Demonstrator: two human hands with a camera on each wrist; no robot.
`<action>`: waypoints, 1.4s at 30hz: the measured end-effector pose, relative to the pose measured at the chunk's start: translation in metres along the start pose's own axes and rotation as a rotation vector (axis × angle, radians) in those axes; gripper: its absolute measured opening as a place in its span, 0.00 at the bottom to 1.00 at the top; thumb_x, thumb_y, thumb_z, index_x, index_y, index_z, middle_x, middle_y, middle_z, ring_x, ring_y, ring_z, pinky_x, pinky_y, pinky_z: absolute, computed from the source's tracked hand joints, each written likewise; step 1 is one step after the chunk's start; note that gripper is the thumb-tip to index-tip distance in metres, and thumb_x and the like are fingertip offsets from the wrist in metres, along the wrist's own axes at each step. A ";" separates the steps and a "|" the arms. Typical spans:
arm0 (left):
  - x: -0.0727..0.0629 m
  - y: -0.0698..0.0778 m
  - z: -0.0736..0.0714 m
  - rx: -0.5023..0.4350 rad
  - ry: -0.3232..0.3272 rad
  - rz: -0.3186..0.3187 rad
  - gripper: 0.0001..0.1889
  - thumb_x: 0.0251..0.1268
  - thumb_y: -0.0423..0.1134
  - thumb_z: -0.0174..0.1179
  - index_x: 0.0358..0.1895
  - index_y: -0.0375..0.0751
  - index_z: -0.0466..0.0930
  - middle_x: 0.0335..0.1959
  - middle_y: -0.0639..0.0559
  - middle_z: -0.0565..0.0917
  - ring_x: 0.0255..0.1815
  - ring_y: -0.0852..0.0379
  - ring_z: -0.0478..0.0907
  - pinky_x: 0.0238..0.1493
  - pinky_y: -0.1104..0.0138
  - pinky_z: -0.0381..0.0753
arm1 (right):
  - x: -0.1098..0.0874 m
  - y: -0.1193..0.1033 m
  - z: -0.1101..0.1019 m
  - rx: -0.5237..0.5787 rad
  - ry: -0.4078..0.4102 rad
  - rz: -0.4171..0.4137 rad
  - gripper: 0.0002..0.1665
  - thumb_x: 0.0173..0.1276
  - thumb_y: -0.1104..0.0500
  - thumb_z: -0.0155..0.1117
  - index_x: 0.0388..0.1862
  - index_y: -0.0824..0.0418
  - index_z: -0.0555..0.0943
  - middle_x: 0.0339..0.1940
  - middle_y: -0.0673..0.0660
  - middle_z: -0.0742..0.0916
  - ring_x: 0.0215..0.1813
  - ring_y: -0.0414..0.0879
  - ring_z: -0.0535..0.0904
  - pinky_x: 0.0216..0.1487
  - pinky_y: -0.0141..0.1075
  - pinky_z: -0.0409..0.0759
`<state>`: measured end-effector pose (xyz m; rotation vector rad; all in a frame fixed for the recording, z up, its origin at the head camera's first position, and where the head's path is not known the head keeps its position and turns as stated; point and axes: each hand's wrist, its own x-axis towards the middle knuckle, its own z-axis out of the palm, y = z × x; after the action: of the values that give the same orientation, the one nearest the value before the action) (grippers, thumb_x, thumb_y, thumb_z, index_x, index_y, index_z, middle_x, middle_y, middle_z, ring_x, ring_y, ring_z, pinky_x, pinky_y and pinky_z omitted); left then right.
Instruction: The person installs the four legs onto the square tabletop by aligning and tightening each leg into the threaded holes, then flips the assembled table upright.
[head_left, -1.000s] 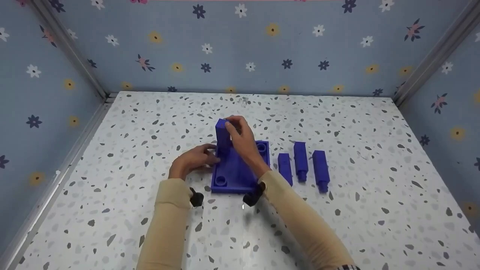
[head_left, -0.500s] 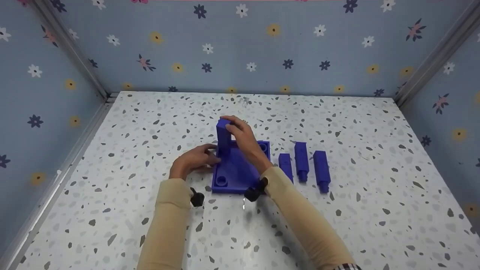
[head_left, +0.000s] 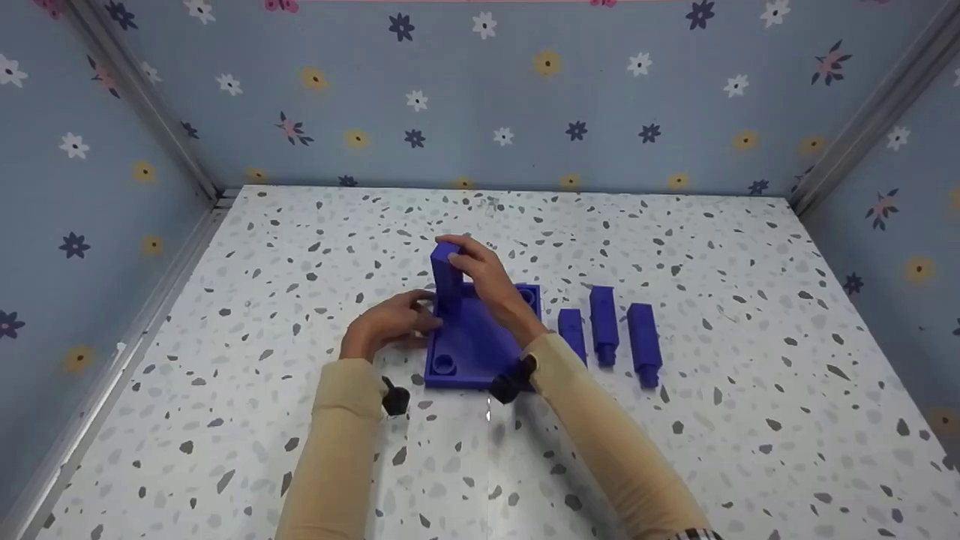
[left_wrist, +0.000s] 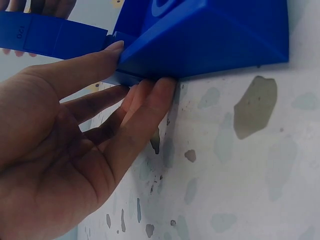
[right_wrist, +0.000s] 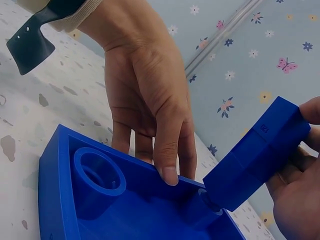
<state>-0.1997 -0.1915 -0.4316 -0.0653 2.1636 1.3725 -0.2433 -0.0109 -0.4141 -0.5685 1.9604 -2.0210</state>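
Note:
A shallow blue square base (head_left: 480, 352) with raised walls and round corner sockets lies on the table. My left hand (head_left: 390, 319) pinches its left wall, thumb over the rim inside and fingers outside, as the right wrist view shows. At the far left corner stands a blue square post (head_left: 444, 271), marked 120 in the right wrist view. My right hand (head_left: 487, 277) grips that post near its top. Its lower end meets the socket (right_wrist: 199, 212), with a bit of the narrow neck showing; how deep the peg sits is hidden.
To the right of the base lie three more blue posts: one (head_left: 571, 330) partly behind my right sleeve, another (head_left: 604, 321) and the rightmost (head_left: 643, 337). Pegs show on the latter two. Flowered walls (head_left: 480, 97) enclose the speckled table (head_left: 750, 337) at the back and sides.
My right hand has shifted slightly left over the post's top, its fingers reaching further behind it. The left hand and base stay where they were.

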 end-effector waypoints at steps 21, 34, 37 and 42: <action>0.017 -0.012 -0.001 -0.010 0.028 -0.049 0.36 0.62 0.42 0.63 0.72 0.47 0.58 0.58 0.42 0.73 0.54 0.51 0.76 0.60 0.59 0.73 | 0.001 0.015 -0.001 -0.030 0.128 -0.079 0.18 0.68 0.58 0.60 0.55 0.62 0.75 0.49 0.54 0.81 0.52 0.44 0.76 0.55 0.36 0.73; 0.015 -0.011 -0.002 0.018 0.037 -0.058 0.37 0.62 0.44 0.63 0.73 0.48 0.57 0.57 0.43 0.75 0.54 0.51 0.77 0.61 0.58 0.72 | -0.017 -0.009 0.011 -0.201 0.200 -0.088 0.21 0.68 0.58 0.62 0.55 0.67 0.71 0.50 0.60 0.80 0.54 0.49 0.76 0.59 0.41 0.74; 0.015 -0.010 -0.002 0.021 0.030 -0.056 0.37 0.62 0.44 0.63 0.73 0.48 0.56 0.57 0.43 0.75 0.54 0.51 0.77 0.61 0.58 0.72 | -0.020 -0.014 0.015 -0.225 0.220 -0.110 0.20 0.67 0.60 0.62 0.53 0.68 0.71 0.49 0.62 0.81 0.53 0.51 0.77 0.60 0.44 0.74; 0.014 -0.010 -0.001 -0.001 0.025 -0.058 0.37 0.62 0.43 0.63 0.73 0.48 0.56 0.57 0.44 0.75 0.54 0.51 0.76 0.60 0.58 0.73 | -0.018 -0.005 0.015 -0.244 0.244 -0.160 0.20 0.67 0.59 0.63 0.51 0.69 0.71 0.46 0.62 0.81 0.51 0.51 0.77 0.58 0.46 0.75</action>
<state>-0.2088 -0.1940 -0.4464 -0.1453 2.1640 1.3462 -0.2201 -0.0161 -0.4102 -0.5698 2.3988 -2.0402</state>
